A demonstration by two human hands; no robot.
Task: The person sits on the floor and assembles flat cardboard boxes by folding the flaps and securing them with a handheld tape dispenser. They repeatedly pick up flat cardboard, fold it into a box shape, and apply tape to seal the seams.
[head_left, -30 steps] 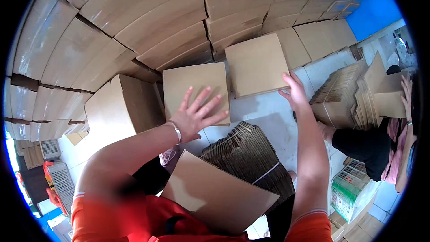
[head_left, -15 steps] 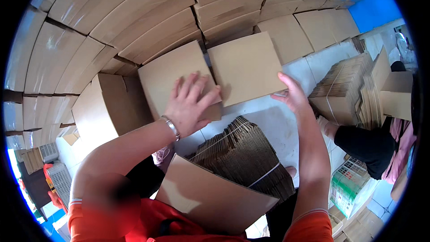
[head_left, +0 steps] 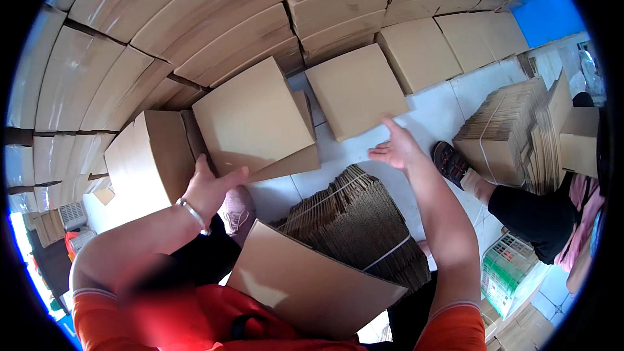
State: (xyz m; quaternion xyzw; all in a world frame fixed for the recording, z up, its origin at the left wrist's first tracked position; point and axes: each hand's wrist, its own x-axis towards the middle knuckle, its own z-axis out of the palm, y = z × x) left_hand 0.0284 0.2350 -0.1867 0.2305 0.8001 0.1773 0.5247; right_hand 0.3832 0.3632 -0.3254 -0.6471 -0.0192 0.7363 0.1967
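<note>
Two plain brown cardboard boxes stand side by side with a narrow gap between them. At the near left corner of the left box (head_left: 250, 114) is my left hand (head_left: 211, 188), its thumb and fingers spread. A lower cardboard flap or panel (head_left: 286, 164) sticks out under that box's near edge. My right hand (head_left: 398, 148) is just below the near edge of the right box (head_left: 354, 91), fingers apart and holding nothing. Whether either hand touches a box, I cannot tell. Closer to me lie a strapped bundle of flattened cartons (head_left: 361, 221) and a tilted cardboard sheet (head_left: 309, 279) against my lap.
Stacked cartons (head_left: 214, 13) form a wall behind. An open box (head_left: 146, 156) stands at left, more boxes (head_left: 419, 52) in the row at right. Another strapped bundle (head_left: 497, 133) sits by a person's sandalled foot (head_left: 450, 162). A green-and-white basket (head_left: 510, 266) is lower right.
My left hand has come off the left box's top to its near left corner. My right hand has left the right box's side and moved nearer me. The gap between the boxes is wider.
</note>
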